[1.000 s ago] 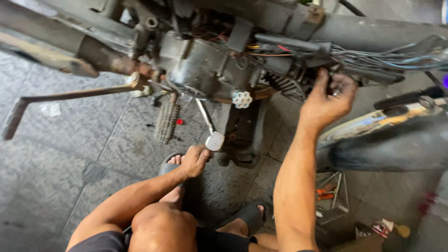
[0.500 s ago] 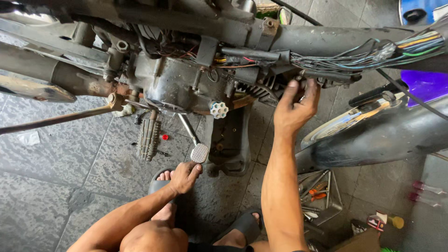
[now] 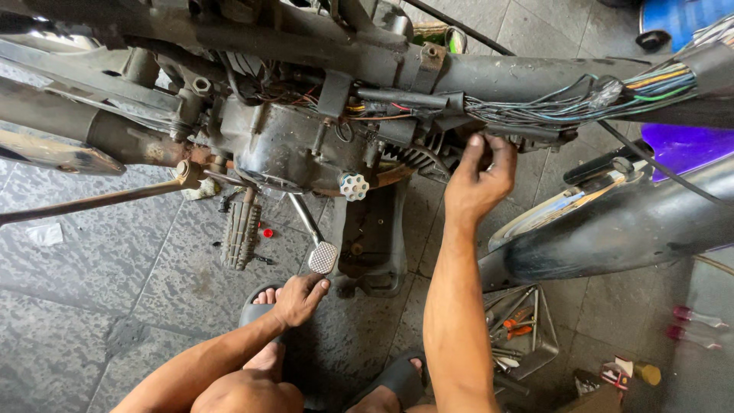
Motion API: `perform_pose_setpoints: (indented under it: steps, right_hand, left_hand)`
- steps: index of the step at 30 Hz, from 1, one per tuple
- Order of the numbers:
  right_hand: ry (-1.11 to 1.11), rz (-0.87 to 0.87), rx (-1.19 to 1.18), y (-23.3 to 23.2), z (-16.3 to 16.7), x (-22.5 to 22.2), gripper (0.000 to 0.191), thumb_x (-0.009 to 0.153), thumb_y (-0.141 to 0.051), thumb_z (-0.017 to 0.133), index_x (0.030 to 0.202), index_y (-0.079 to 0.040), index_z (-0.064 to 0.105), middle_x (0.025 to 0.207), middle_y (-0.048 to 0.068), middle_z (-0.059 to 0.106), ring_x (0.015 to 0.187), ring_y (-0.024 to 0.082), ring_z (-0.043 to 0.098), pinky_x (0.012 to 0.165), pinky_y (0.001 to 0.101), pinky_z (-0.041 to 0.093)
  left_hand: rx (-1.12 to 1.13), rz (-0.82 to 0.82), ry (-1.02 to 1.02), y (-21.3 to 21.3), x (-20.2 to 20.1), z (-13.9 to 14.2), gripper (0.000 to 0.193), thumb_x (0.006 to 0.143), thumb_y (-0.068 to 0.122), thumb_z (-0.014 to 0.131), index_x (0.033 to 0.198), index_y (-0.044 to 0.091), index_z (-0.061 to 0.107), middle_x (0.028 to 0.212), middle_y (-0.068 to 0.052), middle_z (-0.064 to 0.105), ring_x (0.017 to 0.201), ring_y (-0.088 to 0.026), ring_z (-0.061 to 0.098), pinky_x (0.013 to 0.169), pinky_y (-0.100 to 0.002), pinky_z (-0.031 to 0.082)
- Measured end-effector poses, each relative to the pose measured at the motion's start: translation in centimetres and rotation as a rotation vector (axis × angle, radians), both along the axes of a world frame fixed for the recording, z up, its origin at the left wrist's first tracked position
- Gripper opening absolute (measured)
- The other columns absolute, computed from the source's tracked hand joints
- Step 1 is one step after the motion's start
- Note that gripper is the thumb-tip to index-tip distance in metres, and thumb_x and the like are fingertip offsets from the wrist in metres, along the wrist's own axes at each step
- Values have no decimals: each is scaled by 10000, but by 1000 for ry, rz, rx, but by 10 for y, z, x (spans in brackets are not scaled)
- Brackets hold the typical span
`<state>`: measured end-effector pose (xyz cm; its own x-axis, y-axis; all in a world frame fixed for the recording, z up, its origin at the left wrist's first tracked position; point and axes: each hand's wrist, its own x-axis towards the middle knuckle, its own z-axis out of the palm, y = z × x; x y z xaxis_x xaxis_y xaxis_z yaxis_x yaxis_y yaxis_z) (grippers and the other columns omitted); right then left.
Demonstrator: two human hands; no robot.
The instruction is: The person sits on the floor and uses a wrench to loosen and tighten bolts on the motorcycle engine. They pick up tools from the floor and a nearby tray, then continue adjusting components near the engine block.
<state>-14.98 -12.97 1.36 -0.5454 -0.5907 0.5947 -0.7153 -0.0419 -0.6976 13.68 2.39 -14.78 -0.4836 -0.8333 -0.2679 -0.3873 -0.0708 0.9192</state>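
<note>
A stripped motorcycle frame with its dark engine (image 3: 294, 145) fills the top of the view. My right hand (image 3: 480, 180) reaches up under the frame tube, fingertips pinching at a part beside the cylinder fins and the wire bundle (image 3: 581, 103); what it grips is hidden. My left hand (image 3: 300, 298) hangs low, loosely curled, fingertips just below the metal pedal pad (image 3: 323, 257) of a lever, holding nothing I can see. My knees and sandalled feet (image 3: 256, 310) are at the bottom.
A footpeg (image 3: 241, 229) hangs left of the lever. A long rusty rod (image 3: 92, 200) runs left. A dark plastic cover (image 3: 375, 241) lies on the grey tiles. A mudguard (image 3: 612, 226) sits right, above a tray of tools (image 3: 520, 329).
The view has shifted left and down, so the bike sits further right in frame. My right hand stays at the same spot under the frame; my left hand stays below the pedal pad.
</note>
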Motion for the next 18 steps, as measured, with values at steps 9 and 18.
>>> perform_pose_setpoints:
  steps: [9,18]
  right_hand:
    - [-18,58,-24,-3,1,0,172,1002,-91,716,1084,55,673,1016,172,731,949,287,688,868,396,560]
    - [-34,-37,41,-3,0,-2,215,960,-125,757,1046,53,672,971,142,701,880,264,651,812,371,535]
  left_hand:
    - [51,-177,-95,12,-1,-2,469,991,461,505,877,40,677,772,-241,672,803,-465,643,726,-542,489]
    - [96,-343,-151,20,-4,-5,504,987,501,498,945,40,696,836,-234,703,875,-456,661,786,-535,516]
